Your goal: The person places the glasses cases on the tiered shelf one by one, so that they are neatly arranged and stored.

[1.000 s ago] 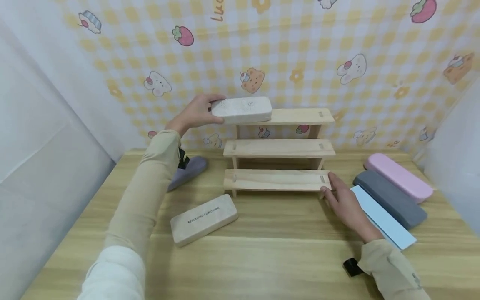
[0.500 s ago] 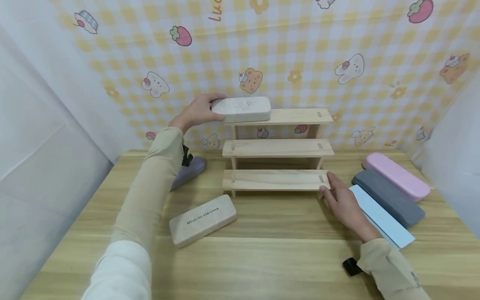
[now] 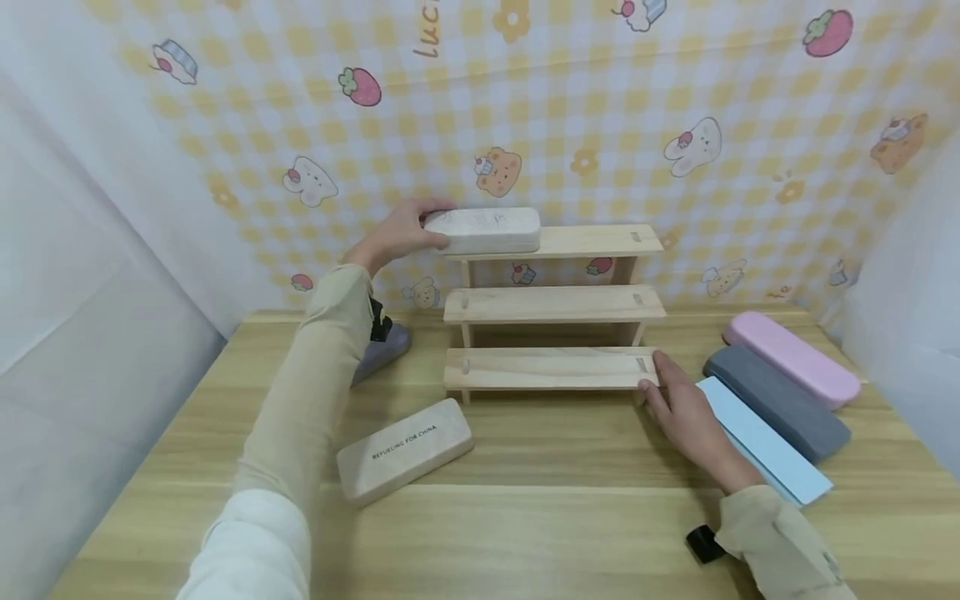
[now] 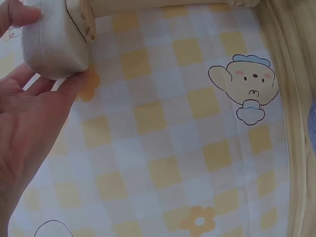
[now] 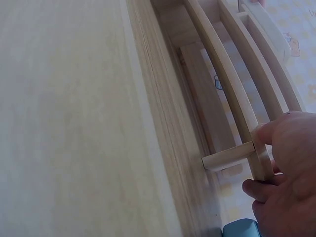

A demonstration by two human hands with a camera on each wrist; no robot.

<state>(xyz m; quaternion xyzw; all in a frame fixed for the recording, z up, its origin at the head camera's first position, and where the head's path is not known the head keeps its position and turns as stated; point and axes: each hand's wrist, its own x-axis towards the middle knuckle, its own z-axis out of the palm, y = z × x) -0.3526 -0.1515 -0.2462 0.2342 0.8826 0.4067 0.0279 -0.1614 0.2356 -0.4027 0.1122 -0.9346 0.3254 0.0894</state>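
My left hand (image 3: 397, 235) pinches the white case (image 3: 491, 231) at the left of the top tier (image 3: 596, 242), my right hand (image 3: 686, 412) grips the bottom tier (image 3: 551, 368), and a leftward nudge might topple the case, which seems to overhang

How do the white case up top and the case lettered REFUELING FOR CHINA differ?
The white case is on the top shelf, gripped by the left hand; the lettered case lies on the table, in neither hand. The white case runs along the top shelf; the lettered case lies slanted. Both are long, with rounded corners.
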